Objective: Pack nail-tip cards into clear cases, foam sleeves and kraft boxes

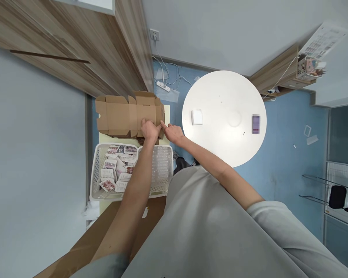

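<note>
A flat, unfolded brown cardboard box lies on a stack of similar ones, its side flaps at the right end raised. My left hand rests on its right part, fingers curled and thumb stretched toward the edge flap. Beside it, my right hand holds the edge of that flap, with the index finger extended and the other fingers bent. The thumbs and fingertips of the two hands nearly meet. What lies under the curled fingers is hidden.
Just below the cardboard are a white basket of printed packets and another basket with clear plastic cases. To the right stands a round white table bearing a white block and a purple item. A power strip lies behind.
</note>
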`<state>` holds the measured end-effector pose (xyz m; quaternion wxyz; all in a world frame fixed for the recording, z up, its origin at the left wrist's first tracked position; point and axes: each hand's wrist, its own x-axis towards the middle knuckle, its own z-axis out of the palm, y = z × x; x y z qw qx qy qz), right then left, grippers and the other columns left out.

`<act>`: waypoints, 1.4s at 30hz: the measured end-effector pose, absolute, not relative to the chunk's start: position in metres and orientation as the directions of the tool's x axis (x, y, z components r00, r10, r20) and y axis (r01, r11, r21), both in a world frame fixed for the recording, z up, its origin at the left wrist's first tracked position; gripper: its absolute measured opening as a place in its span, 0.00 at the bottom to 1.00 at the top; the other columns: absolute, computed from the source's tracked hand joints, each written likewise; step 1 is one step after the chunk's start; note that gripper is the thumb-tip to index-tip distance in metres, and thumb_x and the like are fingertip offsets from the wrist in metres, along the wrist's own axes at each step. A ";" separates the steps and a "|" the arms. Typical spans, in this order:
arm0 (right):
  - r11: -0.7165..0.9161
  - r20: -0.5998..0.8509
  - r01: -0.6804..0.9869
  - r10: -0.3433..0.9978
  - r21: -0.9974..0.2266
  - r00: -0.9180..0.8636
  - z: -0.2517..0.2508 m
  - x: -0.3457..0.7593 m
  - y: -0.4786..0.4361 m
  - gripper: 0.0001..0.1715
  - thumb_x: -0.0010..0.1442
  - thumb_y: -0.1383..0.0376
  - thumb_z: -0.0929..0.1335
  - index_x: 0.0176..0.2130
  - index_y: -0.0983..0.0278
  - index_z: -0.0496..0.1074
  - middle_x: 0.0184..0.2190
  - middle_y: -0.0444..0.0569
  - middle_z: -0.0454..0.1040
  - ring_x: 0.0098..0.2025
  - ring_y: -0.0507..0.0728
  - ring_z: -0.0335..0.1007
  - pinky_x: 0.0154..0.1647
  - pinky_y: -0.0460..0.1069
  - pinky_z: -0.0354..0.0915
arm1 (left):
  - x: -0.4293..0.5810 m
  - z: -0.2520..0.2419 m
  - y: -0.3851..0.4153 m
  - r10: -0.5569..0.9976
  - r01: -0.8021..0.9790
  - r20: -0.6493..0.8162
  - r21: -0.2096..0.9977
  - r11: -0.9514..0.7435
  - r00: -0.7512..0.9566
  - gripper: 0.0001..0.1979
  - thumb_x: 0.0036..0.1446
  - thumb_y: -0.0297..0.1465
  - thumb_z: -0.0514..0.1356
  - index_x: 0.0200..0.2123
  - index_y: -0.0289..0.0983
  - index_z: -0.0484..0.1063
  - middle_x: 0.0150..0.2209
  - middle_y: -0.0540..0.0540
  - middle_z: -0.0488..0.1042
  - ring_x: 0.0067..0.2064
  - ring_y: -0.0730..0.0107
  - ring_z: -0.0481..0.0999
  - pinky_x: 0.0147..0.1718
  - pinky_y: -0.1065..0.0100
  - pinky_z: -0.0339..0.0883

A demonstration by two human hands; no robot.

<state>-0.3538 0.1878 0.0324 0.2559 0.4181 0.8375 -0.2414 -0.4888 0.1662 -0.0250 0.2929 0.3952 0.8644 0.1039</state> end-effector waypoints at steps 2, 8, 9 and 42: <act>0.531 -0.635 0.826 0.574 -0.191 -0.516 0.030 -0.352 0.187 0.43 0.80 0.69 0.55 0.85 0.62 0.34 0.65 0.69 0.75 0.62 0.69 0.79 0.59 0.59 0.76 | -0.490 -0.026 0.168 0.749 0.631 -0.430 0.407 0.660 -0.505 0.21 0.61 0.40 0.73 0.52 0.32 0.83 0.73 0.25 0.68 0.61 0.41 0.82 0.66 0.50 0.72; 0.525 -0.638 0.825 0.566 -0.208 -0.522 0.021 -0.358 0.191 0.42 0.78 0.72 0.58 0.84 0.62 0.45 0.64 0.68 0.77 0.62 0.68 0.81 0.59 0.58 0.76 | -0.501 -0.033 0.168 0.764 0.662 -0.440 0.396 0.636 -0.471 0.12 0.66 0.33 0.63 0.43 0.34 0.86 0.65 0.28 0.78 0.63 0.44 0.80 0.67 0.51 0.72; 0.524 -0.645 0.825 0.560 -0.211 -0.520 0.020 -0.360 0.192 0.43 0.77 0.73 0.58 0.84 0.62 0.46 0.64 0.68 0.77 0.63 0.68 0.80 0.60 0.58 0.76 | -0.503 -0.034 0.167 0.767 0.663 -0.424 0.397 0.635 -0.481 0.12 0.65 0.31 0.62 0.43 0.34 0.86 0.65 0.29 0.78 0.64 0.44 0.79 0.68 0.51 0.71; -0.072 -0.539 0.755 0.744 -0.651 -0.395 0.063 -0.072 0.124 0.44 0.79 0.61 0.66 0.84 0.61 0.48 0.39 0.47 0.85 0.42 0.60 0.83 0.45 0.51 0.74 | -0.310 0.162 0.165 0.985 0.887 0.121 0.458 0.058 -0.126 0.14 0.69 0.30 0.61 0.55 0.41 0.79 0.75 0.42 0.68 0.83 0.44 0.54 0.76 0.47 0.64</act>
